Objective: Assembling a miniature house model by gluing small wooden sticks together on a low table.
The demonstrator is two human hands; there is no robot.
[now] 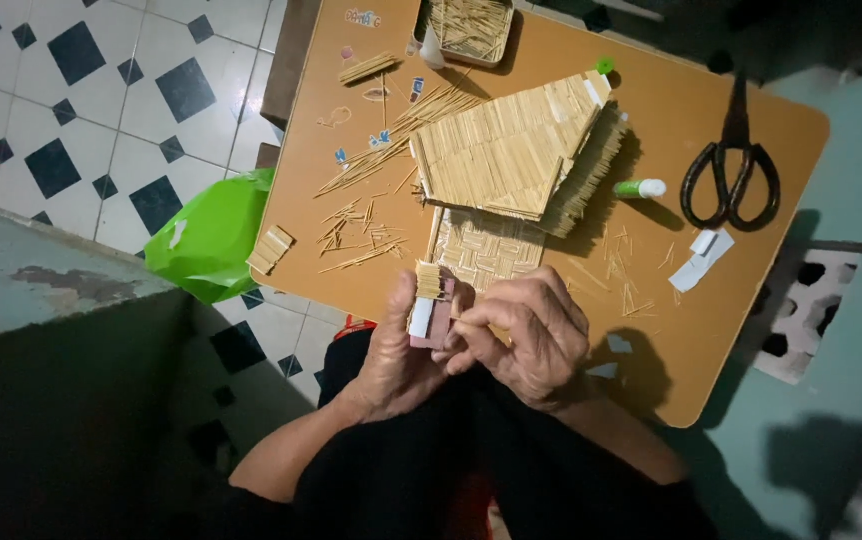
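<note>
Hands work close together at the table [711, 330] edge: left hand [401, 350] grips a small stick bundle [429, 300], right hand [536, 335] curls shut beside it, near the stick house [511, 150].

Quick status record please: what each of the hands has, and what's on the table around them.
left hand: holds small pink-and-white piece topped with short sticks
right hand: fingers on the same piece
model: stick house on the orange table
loose sticks: scattered left of house
tools: black scissors, glue tube
floor: green bag
</note>
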